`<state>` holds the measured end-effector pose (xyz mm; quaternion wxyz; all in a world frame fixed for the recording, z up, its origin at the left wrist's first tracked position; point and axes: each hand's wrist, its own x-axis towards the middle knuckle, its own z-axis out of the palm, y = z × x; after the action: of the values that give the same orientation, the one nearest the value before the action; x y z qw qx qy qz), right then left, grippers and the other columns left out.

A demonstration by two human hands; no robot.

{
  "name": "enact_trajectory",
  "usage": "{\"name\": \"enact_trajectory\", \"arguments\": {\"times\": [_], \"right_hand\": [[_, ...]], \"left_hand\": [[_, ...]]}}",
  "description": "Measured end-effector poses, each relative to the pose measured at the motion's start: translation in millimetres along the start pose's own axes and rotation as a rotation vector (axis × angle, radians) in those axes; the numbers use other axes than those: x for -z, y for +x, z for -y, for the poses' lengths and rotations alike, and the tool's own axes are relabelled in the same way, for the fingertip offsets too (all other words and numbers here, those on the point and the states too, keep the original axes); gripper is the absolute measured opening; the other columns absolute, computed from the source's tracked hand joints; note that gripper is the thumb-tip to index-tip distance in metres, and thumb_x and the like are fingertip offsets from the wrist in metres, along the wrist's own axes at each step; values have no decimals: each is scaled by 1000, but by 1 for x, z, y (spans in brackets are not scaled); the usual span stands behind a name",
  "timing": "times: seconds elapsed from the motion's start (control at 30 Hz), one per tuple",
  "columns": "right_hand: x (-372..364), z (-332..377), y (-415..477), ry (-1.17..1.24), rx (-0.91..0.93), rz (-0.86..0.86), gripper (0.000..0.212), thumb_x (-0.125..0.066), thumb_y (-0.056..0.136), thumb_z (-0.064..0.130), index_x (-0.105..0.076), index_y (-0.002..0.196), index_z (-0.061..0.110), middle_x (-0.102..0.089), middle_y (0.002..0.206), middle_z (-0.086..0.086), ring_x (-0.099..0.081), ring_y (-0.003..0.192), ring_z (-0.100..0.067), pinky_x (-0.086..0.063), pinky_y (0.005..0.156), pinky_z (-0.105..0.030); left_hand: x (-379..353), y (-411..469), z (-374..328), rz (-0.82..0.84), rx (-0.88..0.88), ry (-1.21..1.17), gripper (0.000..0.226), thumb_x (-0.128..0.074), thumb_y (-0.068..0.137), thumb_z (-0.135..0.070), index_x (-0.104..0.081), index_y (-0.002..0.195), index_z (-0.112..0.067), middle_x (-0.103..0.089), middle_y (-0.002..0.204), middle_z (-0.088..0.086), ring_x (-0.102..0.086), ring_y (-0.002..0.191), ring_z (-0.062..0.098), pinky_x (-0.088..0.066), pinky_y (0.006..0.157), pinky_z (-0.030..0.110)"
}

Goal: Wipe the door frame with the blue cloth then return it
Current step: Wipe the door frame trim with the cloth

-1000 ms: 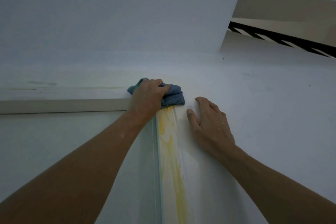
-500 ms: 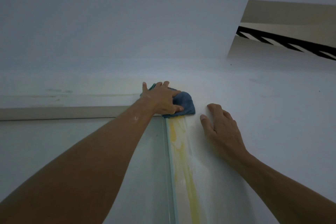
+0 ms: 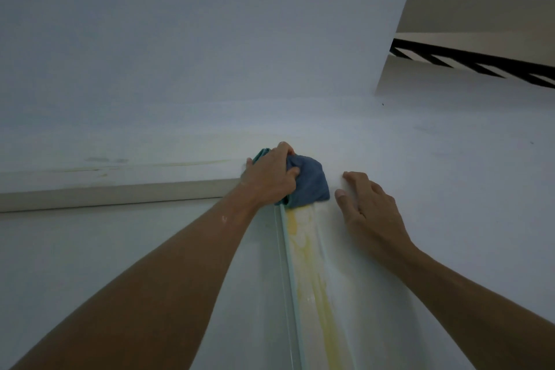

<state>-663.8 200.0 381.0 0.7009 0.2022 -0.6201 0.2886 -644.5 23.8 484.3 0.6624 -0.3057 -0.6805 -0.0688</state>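
I look up at the top corner of a white door frame (image 3: 303,249), whose upright carries yellow streaks. My left hand (image 3: 268,174) presses a bunched blue cloth (image 3: 309,182) against that corner, fingers closed over it. The cloth's right half shows past my fingers; a teal edge pokes out above my knuckles. My right hand (image 3: 369,207) lies flat on the wall just right of the frame, fingers slightly spread, holding nothing.
The frame's top rail (image 3: 114,189) runs left from the corner, with faint yellowish marks on the wall above it. White ceiling fills the upper view. A beige opening with a black striped bar (image 3: 474,60) sits at the upper right.
My left hand has slid the cloth slightly right and down over the frame corner. My right hand stays on the wall beside it. The view has drifted a little.
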Motion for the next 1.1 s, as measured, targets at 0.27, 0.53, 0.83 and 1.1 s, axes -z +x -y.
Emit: {"name": "enact_trajectory", "arguments": {"times": [0.27, 0.53, 0.83, 1.1], "right_hand": [[0, -1, 0, 5, 21, 7, 47, -42, 94, 48, -44, 132, 21, -56, 130, 4, -50, 124, -20, -31, 109, -39], [-11, 25, 14, 172, -57, -83, 37, -63, 95, 23, -44, 125, 16, -58, 75, 7, -56, 69, -7, -42, 61, -17], [1, 29, 21, 184, -130, 41, 33, -61, 90, 3, -50, 115, 20, -67, 90, -15, -56, 69, -15, -54, 67, -32], [8, 25, 16, 163, -104, 183, 28, -61, 87, 2, -65, 105, 22, -65, 90, -4, -60, 74, -13, -45, 61, -20]], "left_hand": [[-2, 4, 3, -6, -68, -1, 36, -63, 87, -31, -45, 112, -13, -51, 91, -2, -54, 87, 24, -43, 94, 54], [-7, 7, 7, -10, -113, 21, 37, -58, 91, -30, -47, 123, -17, -55, 120, 2, -49, 105, 20, -29, 107, 55], [9, 12, 4, -180, -38, 591, 74, -52, 83, -67, -40, 137, -17, -35, 149, 4, -24, 143, 22, -8, 113, 61], [-2, 11, -14, 17, 187, 169, 43, -47, 83, -41, -50, 118, -16, -54, 86, 2, -58, 94, 28, -43, 97, 53]]}}
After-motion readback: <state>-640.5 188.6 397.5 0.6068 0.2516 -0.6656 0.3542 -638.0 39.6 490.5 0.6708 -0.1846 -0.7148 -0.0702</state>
